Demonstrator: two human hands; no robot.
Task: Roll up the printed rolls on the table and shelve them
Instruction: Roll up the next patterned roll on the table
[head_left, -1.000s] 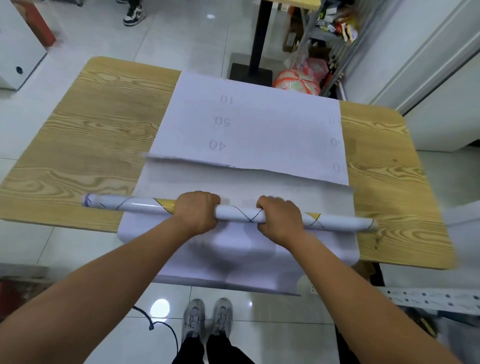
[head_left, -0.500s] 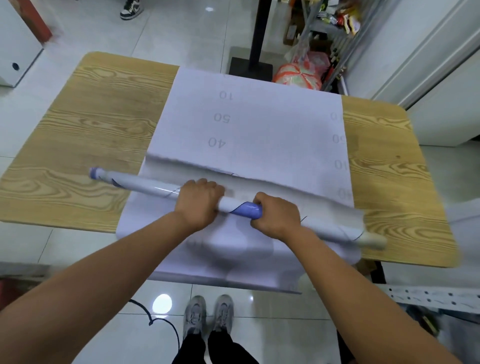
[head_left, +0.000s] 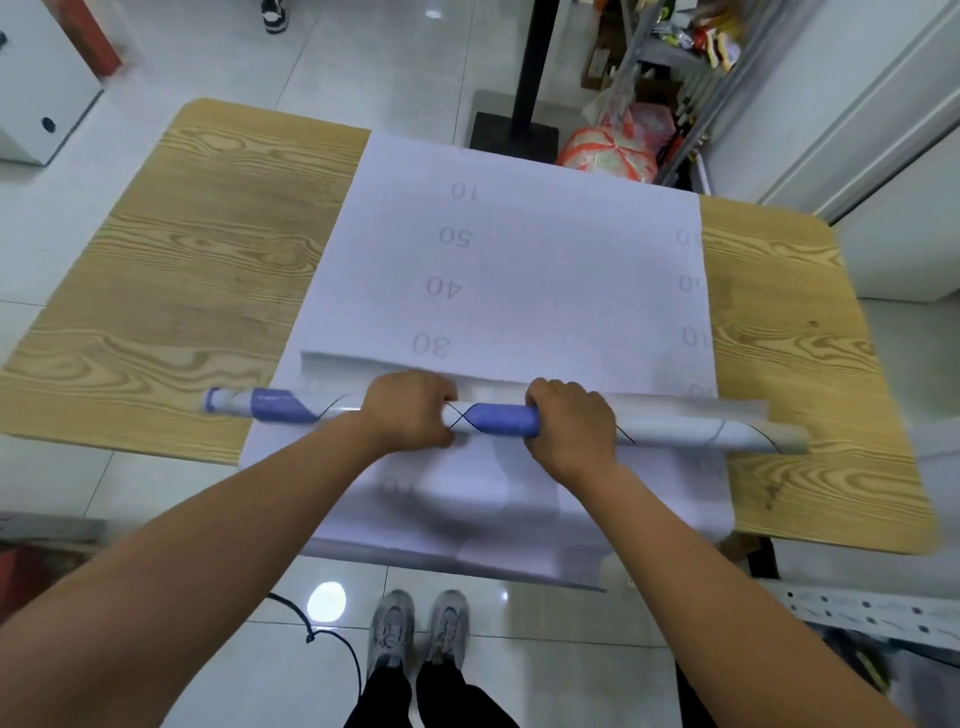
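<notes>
A long white printed roll with purple patches and thin dark lines lies across the wooden table, over a wide white sheet printed with grey numbers. My left hand grips the roll left of its middle. My right hand grips it just right of the middle purple patch. The roll's left end juts past the sheet onto bare wood; its right end reaches past the sheet's right edge. The sheet's near part hangs over the table's front edge.
A black stand base and an orange-and-white bag sit on the floor behind the table. A cluttered metal rack stands at the back right. A white cabinet is at far left. A perforated metal rail lies at lower right.
The roll has turned under my hands and travelled away from me up the sheet; purple patches now face up. Its tilt from half a second ago has levelled out. Both hands keep their grip.
</notes>
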